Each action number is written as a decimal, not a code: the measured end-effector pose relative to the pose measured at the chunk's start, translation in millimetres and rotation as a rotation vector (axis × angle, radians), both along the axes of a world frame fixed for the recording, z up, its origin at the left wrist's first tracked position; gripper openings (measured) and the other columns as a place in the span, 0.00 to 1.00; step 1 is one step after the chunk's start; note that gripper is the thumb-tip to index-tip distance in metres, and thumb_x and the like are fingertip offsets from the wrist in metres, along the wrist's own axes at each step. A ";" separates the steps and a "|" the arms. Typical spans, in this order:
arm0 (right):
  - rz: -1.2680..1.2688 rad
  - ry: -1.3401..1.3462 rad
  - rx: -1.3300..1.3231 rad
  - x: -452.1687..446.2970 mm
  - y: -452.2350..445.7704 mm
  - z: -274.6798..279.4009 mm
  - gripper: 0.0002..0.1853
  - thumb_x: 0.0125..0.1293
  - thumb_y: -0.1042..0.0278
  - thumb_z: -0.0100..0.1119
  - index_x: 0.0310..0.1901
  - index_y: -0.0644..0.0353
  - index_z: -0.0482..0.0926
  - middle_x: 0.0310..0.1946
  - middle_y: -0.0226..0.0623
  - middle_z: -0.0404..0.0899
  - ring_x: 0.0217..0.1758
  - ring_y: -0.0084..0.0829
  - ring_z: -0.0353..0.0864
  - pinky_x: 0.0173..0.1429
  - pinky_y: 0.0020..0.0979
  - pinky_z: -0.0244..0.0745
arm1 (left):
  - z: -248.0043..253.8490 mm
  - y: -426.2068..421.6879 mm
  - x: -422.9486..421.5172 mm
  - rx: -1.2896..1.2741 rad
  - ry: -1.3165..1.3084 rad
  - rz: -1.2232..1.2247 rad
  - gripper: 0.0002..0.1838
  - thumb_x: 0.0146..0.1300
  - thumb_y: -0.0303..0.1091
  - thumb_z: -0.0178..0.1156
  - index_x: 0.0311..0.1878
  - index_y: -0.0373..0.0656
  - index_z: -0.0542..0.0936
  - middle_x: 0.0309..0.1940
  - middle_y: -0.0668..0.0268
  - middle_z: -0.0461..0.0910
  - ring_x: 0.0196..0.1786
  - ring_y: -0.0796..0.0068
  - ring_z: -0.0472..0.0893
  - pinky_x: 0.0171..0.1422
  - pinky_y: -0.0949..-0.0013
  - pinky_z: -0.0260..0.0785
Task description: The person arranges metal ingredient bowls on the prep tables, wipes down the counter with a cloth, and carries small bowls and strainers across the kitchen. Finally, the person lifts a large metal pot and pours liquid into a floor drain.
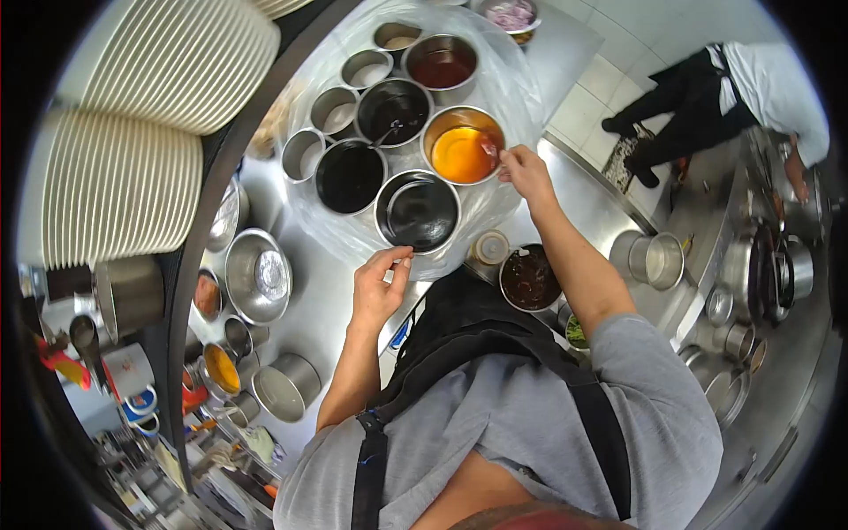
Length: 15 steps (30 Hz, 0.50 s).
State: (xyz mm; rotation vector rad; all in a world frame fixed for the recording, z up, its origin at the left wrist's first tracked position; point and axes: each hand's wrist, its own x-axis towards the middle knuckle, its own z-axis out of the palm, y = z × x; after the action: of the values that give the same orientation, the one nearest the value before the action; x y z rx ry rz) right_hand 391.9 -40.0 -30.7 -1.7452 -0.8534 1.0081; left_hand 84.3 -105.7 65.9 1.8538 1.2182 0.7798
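Note:
My right hand (pixel 527 174) is closed at the right rim of a steel pot (pixel 464 181) of orange liquid (pixel 461 155). A blurred reddish, shiny shape (pixel 488 148) shows inside the pot by my fingertips; whether I hold it or the rim, I cannot tell. My left hand (pixel 382 284) has thumb and fingers pinched together at the near rim of a pot of dark liquid (pixel 417 210). What lies between those fingers is too small to make out. Beside these stand two more dark-filled pots (pixel 352 177) (pixel 394 112), one with a spoon (pixel 385 135).
Clear plastic sheeting (pixel 512 79) lies under the pots. Several small steel cups (pixel 304 155) and a pot of red-brown sauce (pixel 440 69) stand there too. Near my apron are a jar (pixel 488 248) and a dark-sauce pot (pixel 530 278). Stacked plates (pixel 115 190) sit left; a person (pixel 707 97) stands right.

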 end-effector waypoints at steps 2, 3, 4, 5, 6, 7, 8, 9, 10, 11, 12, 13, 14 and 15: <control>0.041 0.127 0.063 7.0 -22.9 11.6 0.16 0.66 0.61 0.55 0.41 0.71 0.76 0.32 0.41 0.79 0.32 0.30 0.82 0.32 0.28 0.79 | 4.0 7.6 16.8 -0.006 -0.006 -0.099 0.08 0.59 0.25 0.58 0.41 0.38 0.82 0.35 0.61 0.83 0.39 0.72 0.82 0.45 0.72 0.72; 0.005 0.145 0.085 12.6 -42.3 19.6 0.17 0.65 0.60 0.56 0.42 0.71 0.77 0.33 0.41 0.79 0.32 0.29 0.82 0.33 0.28 0.79 | 7.1 12.5 25.2 0.046 0.011 -0.123 0.08 0.58 0.24 0.58 0.41 0.38 0.81 0.36 0.60 0.83 0.39 0.70 0.82 0.45 0.72 0.72; -0.041 0.163 0.105 19.5 -62.9 23.9 0.18 0.65 0.60 0.57 0.44 0.70 0.77 0.35 0.40 0.80 0.32 0.29 0.82 0.33 0.27 0.79 | 9.1 18.8 34.5 0.093 0.024 -0.155 0.08 0.58 0.24 0.58 0.41 0.37 0.81 0.37 0.59 0.83 0.39 0.68 0.82 0.45 0.71 0.73; -0.127 0.172 0.142 29.4 -86.2 22.5 0.18 0.63 0.58 0.59 0.43 0.68 0.78 0.34 0.40 0.80 0.30 0.26 0.82 0.31 0.27 0.77 | 10.2 27.3 43.0 0.097 0.017 -0.196 0.08 0.58 0.24 0.58 0.42 0.37 0.81 0.38 0.59 0.83 0.40 0.70 0.81 0.47 0.71 0.72; -0.224 0.164 0.128 45.5 -114.5 15.8 0.18 0.63 0.58 0.59 0.43 0.68 0.78 0.34 0.40 0.80 0.30 0.26 0.82 0.31 0.27 0.77 | 9.5 38.1 52.5 0.097 0.009 -0.234 0.09 0.58 0.24 0.59 0.42 0.37 0.81 0.38 0.60 0.83 0.42 0.72 0.81 0.49 0.72 0.71; -0.333 0.141 0.130 62.3 -144.8 6.4 0.18 0.63 0.58 0.59 0.43 0.67 0.78 0.33 0.39 0.80 0.30 0.26 0.82 0.30 0.27 0.77 | 7.3 47.8 63.4 0.071 -0.048 -0.266 0.09 0.59 0.24 0.58 0.43 0.36 0.80 0.39 0.61 0.82 0.43 0.73 0.81 0.50 0.72 0.71; -0.425 0.118 0.131 76.9 -172.5 -1.7 0.17 0.63 0.58 0.58 0.44 0.66 0.78 0.33 0.39 0.81 0.29 0.26 0.82 0.29 0.27 0.77 | 4.6 57.8 75.1 0.042 -0.102 -0.281 0.09 0.60 0.24 0.58 0.44 0.36 0.80 0.40 0.61 0.82 0.44 0.74 0.80 0.51 0.72 0.70; -0.548 0.040 0.068 92.6 -204.5 -6.7 0.17 0.64 0.57 0.58 0.44 0.65 0.79 0.31 0.38 0.81 0.27 0.26 0.81 0.28 0.26 0.76 | 7.7 64.8 88.7 0.028 -0.101 -0.301 0.10 0.61 0.25 0.58 0.45 0.35 0.79 0.41 0.61 0.82 0.44 0.74 0.80 0.51 0.72 0.70; -0.723 0.009 -0.005 104.9 -235.7 -6.6 0.18 0.64 0.57 0.57 0.43 0.66 0.79 0.30 0.38 0.81 0.26 0.26 0.81 0.28 0.26 0.75 | 13.7 69.7 101.8 0.022 -0.097 -0.308 0.10 0.62 0.26 0.58 0.46 0.35 0.79 0.41 0.61 0.82 0.44 0.74 0.80 0.51 0.73 0.71; -0.884 -0.018 -0.078 116.8 -266.2 -6.7 0.18 0.65 0.57 0.56 0.43 0.67 0.78 0.29 0.38 0.81 0.25 0.26 0.81 0.28 0.26 0.75 | 17.3 73.4 115.1 0.038 -0.099 -0.363 0.12 0.62 0.27 0.58 0.48 0.35 0.78 0.43 0.61 0.81 0.44 0.74 0.80 0.51 0.73 0.71; -1.035 -0.032 -0.109 132.5 -298.2 -19.0 0.19 0.65 0.57 0.56 0.41 0.68 0.78 0.29 0.39 0.81 0.24 0.27 0.80 0.27 0.26 0.75 | 28.2 72.0 129.3 0.030 -0.018 -0.357 0.12 0.62 0.27 0.58 0.48 0.35 0.78 0.43 0.61 0.81 0.44 0.73 0.80 0.51 0.73 0.71; -1.177 -0.042 -0.140 148.8 -324.4 -33.2 0.19 0.65 0.57 0.55 0.40 0.70 0.78 0.28 0.40 0.80 0.22 0.27 0.80 0.26 0.27 0.75 | 25.1 75.0 139.3 0.000 -0.015 -0.377 0.12 0.62 0.27 0.58 0.49 0.35 0.78 0.44 0.60 0.80 0.44 0.73 0.80 0.51 0.72 0.71; -1.255 -0.033 -0.164 161.7 -341.1 -40.7 0.21 0.65 0.56 0.55 0.39 0.72 0.77 0.27 0.41 0.80 0.21 0.27 0.79 0.25 0.28 0.75 | 20.2 81.9 149.3 -0.025 -0.013 -0.392 0.13 0.62 0.27 0.58 0.50 0.35 0.78 0.45 0.60 0.80 0.44 0.72 0.80 0.51 0.72 0.71; -1.329 -0.023 -0.185 174.6 -353.5 -48.8 0.22 0.66 0.55 0.54 0.38 0.73 0.77 0.27 0.42 0.80 0.20 0.28 0.79 0.24 0.29 0.75 | 15.3 86.7 162.2 -0.016 -0.002 -0.401 0.13 0.62 0.27 0.58 0.50 0.35 0.78 0.45 0.60 0.80 0.44 0.72 0.80 0.51 0.72 0.71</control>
State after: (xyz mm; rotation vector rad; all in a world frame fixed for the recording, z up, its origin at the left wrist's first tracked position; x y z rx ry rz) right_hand 566.5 -393.5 -79.5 -1.9247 0.4629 0.1431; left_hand 246.5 -18.9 81.2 1.9946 0.8076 0.5460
